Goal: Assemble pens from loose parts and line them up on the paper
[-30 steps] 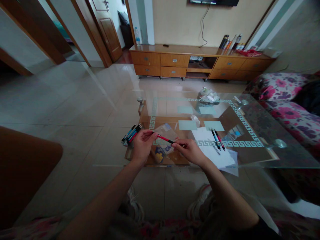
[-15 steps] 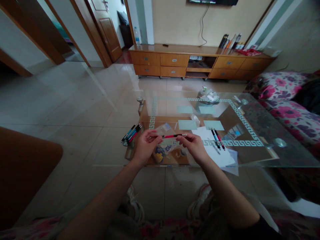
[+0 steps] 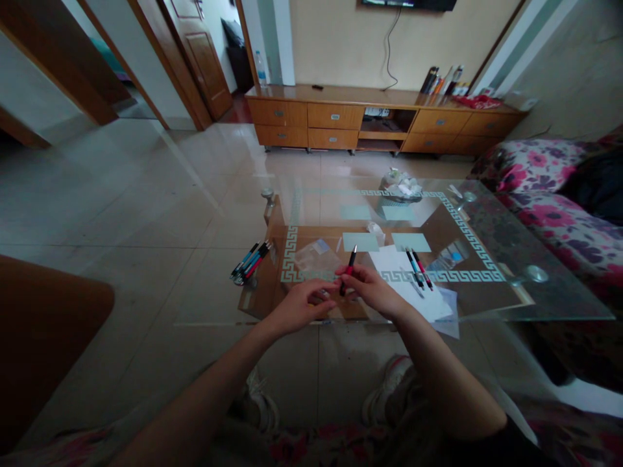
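Note:
A red and black pen [image 3: 352, 257] stands nearly upright, tip end up, between the fingers of my right hand [image 3: 370, 289]. Just left of its lower end is my left hand [image 3: 302, 305], fingers curved and thumb apart, with nothing visible between them. Both hands are over the near edge of the glass table [image 3: 549, 305]. To the right, several pens [image 3: 419, 269] lie on white sheets of paper [image 3: 428, 308]. A bunch of pens [image 3: 250, 263] in blue, black and red lies at the table's left side.
A clear plastic bag [image 3: 318, 255] lies beyond my left hand. Farther back are a basket filled with crumpled white stuff [image 3: 402, 186] and a plastic bottle [image 3: 448, 257]. A wooden cabinet [image 3: 333, 118] lines the wall; a floral sofa [image 3: 549, 165] is at right.
The pen has turned from level between both hands to nearly upright in my right hand. My left hand has come off its end and moved slightly nearer and right.

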Motion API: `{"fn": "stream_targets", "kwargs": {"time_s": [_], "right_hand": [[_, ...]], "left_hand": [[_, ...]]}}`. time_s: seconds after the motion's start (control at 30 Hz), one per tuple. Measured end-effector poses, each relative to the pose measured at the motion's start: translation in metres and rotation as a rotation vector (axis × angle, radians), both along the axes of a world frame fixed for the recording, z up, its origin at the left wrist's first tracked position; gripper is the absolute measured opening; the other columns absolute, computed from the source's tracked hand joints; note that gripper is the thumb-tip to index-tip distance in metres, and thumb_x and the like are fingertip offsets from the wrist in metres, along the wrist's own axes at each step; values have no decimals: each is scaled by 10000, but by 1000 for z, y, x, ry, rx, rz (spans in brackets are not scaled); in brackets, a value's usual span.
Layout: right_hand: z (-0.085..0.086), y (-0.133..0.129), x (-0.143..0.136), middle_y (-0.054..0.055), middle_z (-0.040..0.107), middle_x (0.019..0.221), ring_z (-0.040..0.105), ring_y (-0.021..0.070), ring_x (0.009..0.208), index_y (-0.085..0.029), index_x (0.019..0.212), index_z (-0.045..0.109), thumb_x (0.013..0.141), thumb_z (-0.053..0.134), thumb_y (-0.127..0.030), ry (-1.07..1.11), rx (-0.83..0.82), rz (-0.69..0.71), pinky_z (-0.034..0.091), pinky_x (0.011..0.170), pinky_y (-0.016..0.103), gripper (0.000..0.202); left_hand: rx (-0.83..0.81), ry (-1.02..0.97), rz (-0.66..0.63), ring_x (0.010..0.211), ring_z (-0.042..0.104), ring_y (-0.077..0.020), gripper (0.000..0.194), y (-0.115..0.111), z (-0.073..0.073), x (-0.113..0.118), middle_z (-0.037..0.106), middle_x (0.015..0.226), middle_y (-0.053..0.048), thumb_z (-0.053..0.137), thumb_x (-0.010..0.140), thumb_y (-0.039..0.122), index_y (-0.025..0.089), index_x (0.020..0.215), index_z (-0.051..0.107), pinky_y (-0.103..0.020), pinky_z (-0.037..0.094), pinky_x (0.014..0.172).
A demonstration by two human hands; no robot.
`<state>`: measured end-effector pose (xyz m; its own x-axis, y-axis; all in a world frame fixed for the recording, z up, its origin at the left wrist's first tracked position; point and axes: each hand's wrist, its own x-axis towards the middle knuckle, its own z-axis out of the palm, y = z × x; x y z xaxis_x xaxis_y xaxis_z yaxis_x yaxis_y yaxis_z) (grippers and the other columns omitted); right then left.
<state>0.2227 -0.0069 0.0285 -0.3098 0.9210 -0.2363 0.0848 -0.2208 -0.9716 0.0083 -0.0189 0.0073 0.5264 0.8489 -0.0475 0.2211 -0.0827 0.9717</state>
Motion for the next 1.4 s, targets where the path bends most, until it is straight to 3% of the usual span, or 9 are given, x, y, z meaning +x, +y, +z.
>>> {"fn": "stream_targets", "kwargs": {"time_s": [0.1,0.23,0.33,0.4,0.47,0.6,0.77,1.4], "right_hand": [[-2,10,30,67,688,935,653,154,712,-156,1117,628,863,620,-375,-175,71,-176,535,604,275,335],[-2,19,89,102,712,937,692,182,751,-135,1157,657,836,599,-220,-634,157,-258,536,691,290,337],[2,19,131,110,744,937,700,241,853,-150,1165,696,782,661,-224,-1075,183,-418,514,799,339,392],[4,17,150,122,754,931,700,278,910,-157,1113,734,785,658,-256,-1209,163,-514,502,816,358,350],[5,16,159,111,761,917,702,281,905,-176,1080,757,780,659,-270,-1238,160,-526,496,806,352,330],[-2,20,154,99,761,867,703,266,838,-188,1048,775,754,665,-254,-1265,99,-464,494,788,343,320],[-14,27,136,123,757,904,699,279,891,-155,1041,757,721,684,-242,-1309,27,-356,504,801,345,340],[-30,34,125,298,697,974,698,381,948,-19,1006,719,832,555,-175,-1497,-5,-371,525,800,421,285]], "left_hand": [[112,134,-1,867,680,-172,268,0,-1,-5,706,1100,-89,649,881,311,195,1115,708,-283,544,735],[237,236,-46,862,662,-170,200,0,0,-12,702,1008,-67,608,897,273,196,1041,723,-275,531,748],[279,271,-61,867,654,-172,188,0,2,-14,692,983,-56,586,907,260,207,1027,721,-278,527,763],[292,280,-65,869,652,-172,183,-1,2,-14,686,996,-53,576,913,257,211,1021,716,-280,525,770],[308,292,-70,869,650,-171,176,-1,1,-14,682,1000,-51,573,914,252,212,1012,713,-279,522,773],[342,337,-103,856,647,-164,184,-3,-1,-14,673,990,-52,548,931,251,209,1008,709,-265,512,762],[362,376,-140,861,642,-161,183,-3,0,-13,665,970,-52,532,944,246,198,976,706,-253,501,762],[412,442,-133,867,640,-171,182,-4,-3,-16,668,966,-49,528,944,264,212,966,701,-257,492,768]]}}
